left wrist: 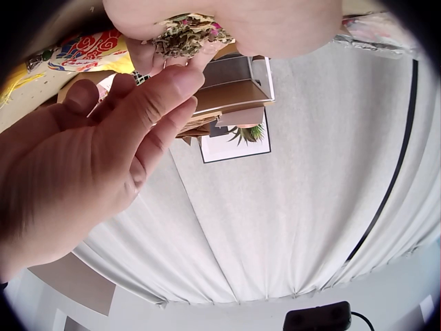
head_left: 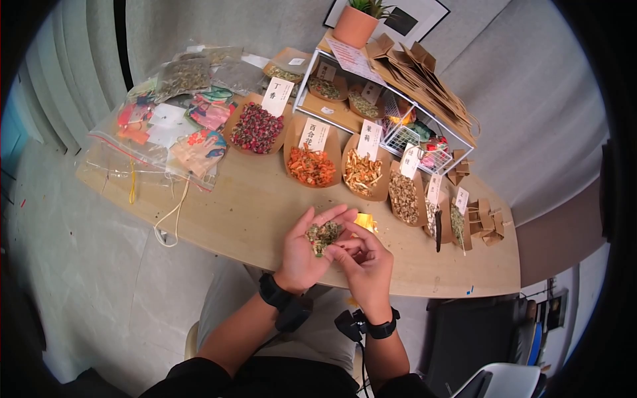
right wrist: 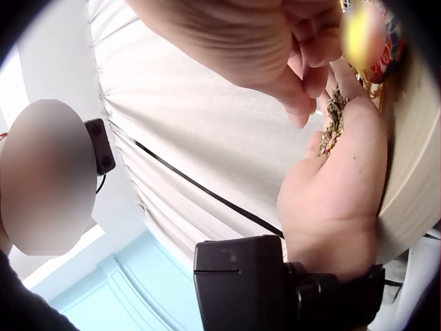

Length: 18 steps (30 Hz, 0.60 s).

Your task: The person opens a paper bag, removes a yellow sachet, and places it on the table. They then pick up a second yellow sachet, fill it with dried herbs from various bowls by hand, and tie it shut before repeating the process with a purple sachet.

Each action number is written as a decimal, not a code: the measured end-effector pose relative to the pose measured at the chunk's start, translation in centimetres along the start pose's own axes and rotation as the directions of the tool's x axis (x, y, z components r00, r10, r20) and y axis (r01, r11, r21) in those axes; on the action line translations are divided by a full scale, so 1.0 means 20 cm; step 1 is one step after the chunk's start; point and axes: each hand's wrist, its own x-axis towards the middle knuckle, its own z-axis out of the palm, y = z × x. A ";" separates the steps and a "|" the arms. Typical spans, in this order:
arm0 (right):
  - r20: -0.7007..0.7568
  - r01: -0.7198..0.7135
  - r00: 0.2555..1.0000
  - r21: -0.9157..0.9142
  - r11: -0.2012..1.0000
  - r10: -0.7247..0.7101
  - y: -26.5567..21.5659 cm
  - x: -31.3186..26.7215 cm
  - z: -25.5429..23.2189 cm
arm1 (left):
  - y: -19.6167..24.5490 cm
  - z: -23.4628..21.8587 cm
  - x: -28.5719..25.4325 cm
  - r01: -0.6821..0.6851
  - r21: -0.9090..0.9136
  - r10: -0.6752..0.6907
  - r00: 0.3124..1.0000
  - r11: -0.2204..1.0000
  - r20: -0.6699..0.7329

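Observation:
My left hand (head_left: 300,255) is palm up and cupped, holding a small heap of dried herb mix (head_left: 323,237), greenish with pink bits. The left wrist view shows the same herb mix (left wrist: 185,36) in the palm (left wrist: 282,24). Just over the heap is my right hand (head_left: 369,270), its thumb against the curled index finger. Nothing can be made out between the fingertips in the right wrist view, where the right hand (right wrist: 241,45) is above the left palm (right wrist: 344,172). Partly hidden behind the hands lies a yellow patterned pouch (head_left: 365,222).
Labelled paper trays of red buds (head_left: 257,129), orange petals (head_left: 312,166), yellow-orange pieces (head_left: 361,174) and tan pieces (head_left: 403,198) stand beyond the hands. Plastic bags with pouches (head_left: 166,132) lie left. A shelf (head_left: 332,118) and small paper bags (head_left: 488,222) are behind and right.

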 end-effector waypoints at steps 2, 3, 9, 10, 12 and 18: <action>0.001 0.059 0.998 -0.074 0.996 -0.059 0.05 0.01 -0.01 | 0.00 0.00 0.00 -0.001 -0.003 0.001 1.000 1.000 -0.003; 0.003 0.089 0.996 -0.110 0.990 -0.089 0.07 0.01 -0.02 | 0.00 0.00 0.00 -0.007 0.002 0.007 1.000 1.000 -0.012; 0.113 -0.326 0.932 0.679 0.658 0.345 -0.06 0.07 -0.01 | -0.01 -0.10 0.02 0.032 -0.109 -0.015 0.988 0.994 0.151; 0.176 -0.366 0.914 0.747 0.556 0.365 -0.06 0.08 -0.02 | -0.01 -0.05 0.02 0.012 -0.082 -0.004 0.995 0.997 0.099; 0.301 -0.432 0.874 0.840 0.328 0.380 -0.05 0.11 -0.05 | -0.01 -0.02 0.01 0.004 -0.061 -0.001 0.999 0.998 0.048; 0.096 -0.021 0.995 0.006 1.000 0.020 -0.04 0.09 0.01 | -0.01 0.00 0.01 0.015 0.017 -0.015 1.000 1.000 -0.014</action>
